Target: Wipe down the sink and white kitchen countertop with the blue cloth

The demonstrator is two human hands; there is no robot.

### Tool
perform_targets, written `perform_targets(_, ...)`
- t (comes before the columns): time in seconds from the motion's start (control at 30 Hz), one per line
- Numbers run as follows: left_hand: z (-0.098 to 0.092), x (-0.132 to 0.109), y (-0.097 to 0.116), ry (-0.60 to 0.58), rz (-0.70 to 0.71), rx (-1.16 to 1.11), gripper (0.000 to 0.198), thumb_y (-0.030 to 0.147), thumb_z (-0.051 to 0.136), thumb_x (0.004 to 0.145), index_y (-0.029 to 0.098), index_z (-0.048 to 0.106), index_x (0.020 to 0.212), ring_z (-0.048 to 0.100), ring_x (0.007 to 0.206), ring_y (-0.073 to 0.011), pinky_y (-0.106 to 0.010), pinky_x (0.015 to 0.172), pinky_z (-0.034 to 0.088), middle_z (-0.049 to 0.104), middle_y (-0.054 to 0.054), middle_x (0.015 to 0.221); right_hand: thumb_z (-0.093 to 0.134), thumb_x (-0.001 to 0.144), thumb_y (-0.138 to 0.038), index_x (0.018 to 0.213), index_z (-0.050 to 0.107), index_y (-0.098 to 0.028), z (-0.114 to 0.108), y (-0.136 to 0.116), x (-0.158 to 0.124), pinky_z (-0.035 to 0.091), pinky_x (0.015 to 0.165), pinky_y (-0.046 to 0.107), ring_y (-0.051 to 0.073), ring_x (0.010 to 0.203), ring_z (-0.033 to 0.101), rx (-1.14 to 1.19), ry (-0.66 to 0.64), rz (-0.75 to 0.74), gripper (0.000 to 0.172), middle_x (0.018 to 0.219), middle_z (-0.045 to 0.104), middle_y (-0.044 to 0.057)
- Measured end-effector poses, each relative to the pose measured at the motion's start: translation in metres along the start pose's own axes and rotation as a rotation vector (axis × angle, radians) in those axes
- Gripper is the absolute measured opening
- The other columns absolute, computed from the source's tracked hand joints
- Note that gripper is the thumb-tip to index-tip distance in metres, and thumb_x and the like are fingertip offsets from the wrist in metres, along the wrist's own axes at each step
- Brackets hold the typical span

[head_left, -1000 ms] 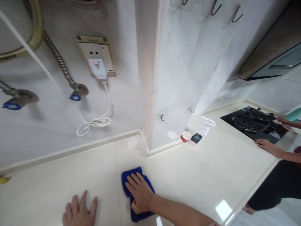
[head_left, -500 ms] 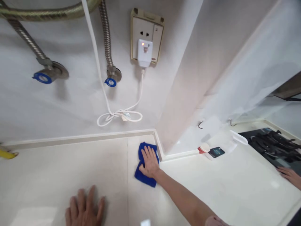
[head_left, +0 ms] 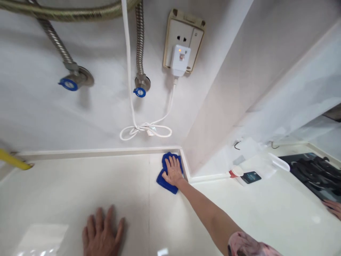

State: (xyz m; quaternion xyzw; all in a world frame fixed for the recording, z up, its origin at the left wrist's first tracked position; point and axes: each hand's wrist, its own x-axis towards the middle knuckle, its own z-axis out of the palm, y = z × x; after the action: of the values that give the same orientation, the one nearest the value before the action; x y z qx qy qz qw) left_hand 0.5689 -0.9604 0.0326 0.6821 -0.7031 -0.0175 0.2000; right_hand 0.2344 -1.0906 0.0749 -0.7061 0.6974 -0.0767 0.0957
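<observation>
In the head view, my right hand (head_left: 173, 171) lies flat on a folded blue cloth (head_left: 167, 185), fingers stretched out and slightly spread. The cloth is on the white countertop (head_left: 128, 192), tucked into the corner where the raised edging turns. Part of it is hidden beneath my palm. My left hand (head_left: 102, 233) rests on the counter at the lower left, its fingers apart and nothing in them.
Above the counter are a looped white cord (head_left: 146, 131), a wall socket (head_left: 183, 41) and two blue-handled valves (head_left: 69, 84). A paper cup (head_left: 236, 171) and dark card (head_left: 250, 177) lie beyond the wall corner. Another person's hand (head_left: 333, 208) is near the stove (head_left: 314, 174).
My right hand and the blue cloth have slid a little toward the back wall, closer into the corner. The surroundings have mostly shifted right in view. My left hand stays spread on the counter.
</observation>
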Motion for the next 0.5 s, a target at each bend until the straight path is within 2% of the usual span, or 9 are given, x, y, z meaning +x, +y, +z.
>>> perform_targets(0.07,-0.004,0.003,0.002,-0.001,-0.002,0.013,0.076,0.051,0.022,0.097,0.004,0.052,0.149,0.008,0.160,-0.0432,-0.064,0.127,0.019,0.033,-0.030,0.163,0.056,0.091,-0.043,0.163,0.030,-0.005,-0.002,-0.006,-0.035,0.003,0.132,0.059,0.042,0.162,0.006,0.022,-0.010,-0.042,0.085,0.173,0.017,0.023)
perform_targets(0.17,-0.008,0.007,0.002,-0.014,-0.017,0.017,0.078,0.054,0.019,0.097,0.005,0.051,0.150,0.015,0.158,-0.0466,-0.064,0.125,0.021,0.033,-0.028,0.163,0.057,0.092,-0.047,0.164,0.028,-0.008,0.000,-0.012,-0.103,0.004,0.131,0.063,0.042,0.162,0.002,0.082,-0.041,-0.141,0.087,0.174,0.012,0.022)
perform_targets(0.3,-0.013,0.013,0.003,-0.033,-0.021,0.016,0.081,0.056,0.017,0.097,0.006,0.048,0.152,0.021,0.154,-0.0504,-0.067,0.122,0.025,0.033,-0.028,0.162,0.059,0.089,-0.041,0.167,0.023,-0.016,0.010,0.002,-0.202,0.008,0.132,0.064,0.038,0.163,-0.001,0.143,-0.066,-0.216,0.089,0.176,0.007,0.015)
perform_targets(0.4,-0.022,0.014,0.009,-0.046,0.008,0.041,0.079,0.055,0.017,0.098,0.007,0.045,0.153,0.019,0.155,-0.0487,-0.066,0.123,0.025,0.032,-0.028,0.163,0.059,0.080,-0.031,0.166,0.029,-0.022,0.015,0.044,-0.271,0.012,0.132,0.064,0.036,0.163,0.006,0.145,-0.038,-0.129,0.091,0.176,0.011,0.010)
perform_targets(0.5,-0.029,0.012,0.015,-0.036,0.046,0.046,0.081,0.057,0.015,0.098,0.006,0.044,0.153,0.020,0.155,-0.0506,-0.067,0.121,0.028,0.031,-0.029,0.162,0.054,0.080,-0.027,0.162,0.038,-0.021,0.015,0.112,-0.339,0.017,0.132,0.062,0.033,0.162,0.015,0.078,0.094,0.082,0.084,0.174,0.023,0.009)
